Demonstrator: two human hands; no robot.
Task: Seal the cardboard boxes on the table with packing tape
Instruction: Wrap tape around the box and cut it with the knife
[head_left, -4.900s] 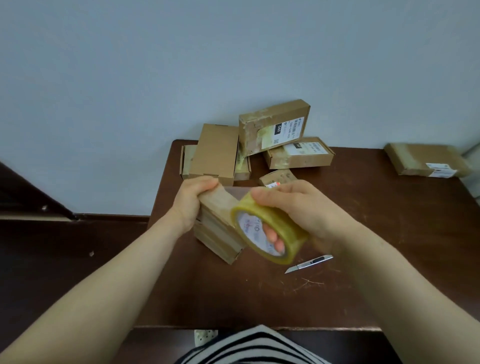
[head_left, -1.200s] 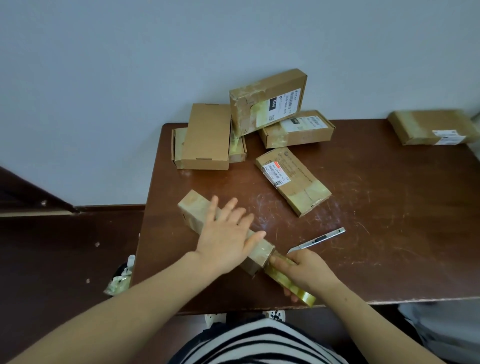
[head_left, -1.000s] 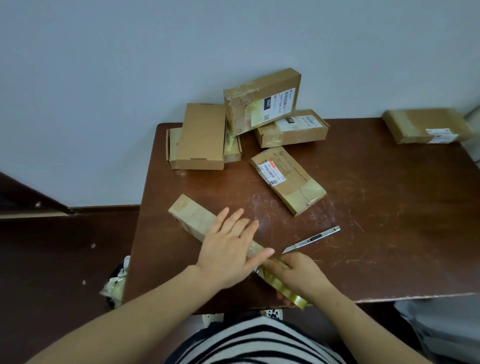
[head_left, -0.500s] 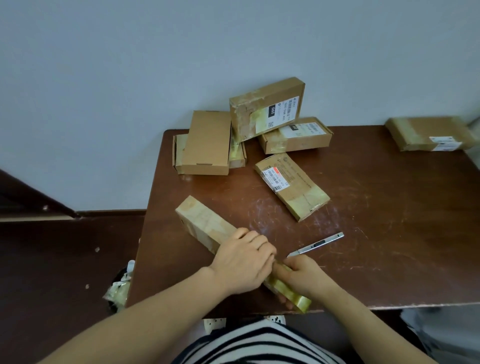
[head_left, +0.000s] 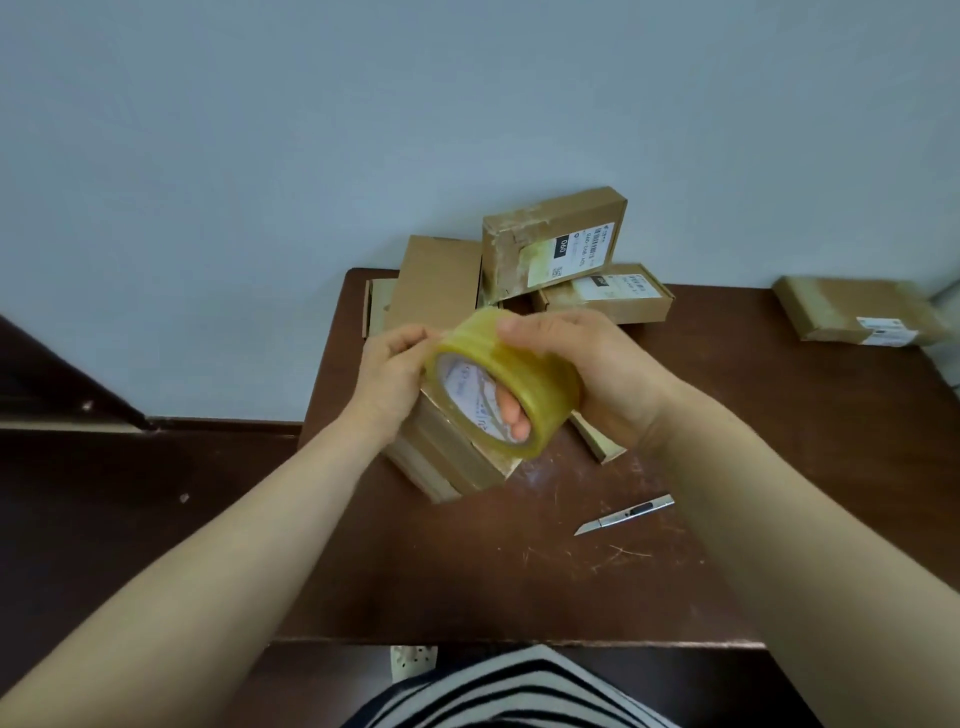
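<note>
My right hand grips a roll of clear yellowish packing tape, fingers through its core, above the middle of the brown table. My left hand pinches the roll's left rim with fingertips and thumb. Right under both hands a long cardboard box with tape on it rests at a slant on the table, its upper end hidden by my hands. Another labelled box lies flat behind my right wrist, mostly hidden.
A silver utility knife lies on the table right of the long box. Several cardboard boxes are stacked at the back against the wall, and one lies at the far right. The table's near edge is by my striped shirt.
The roll was low at the table's near edge with my left hand pressing on the flat box. Now both hands are raised with the roll, and the box sits slanted beneath them.
</note>
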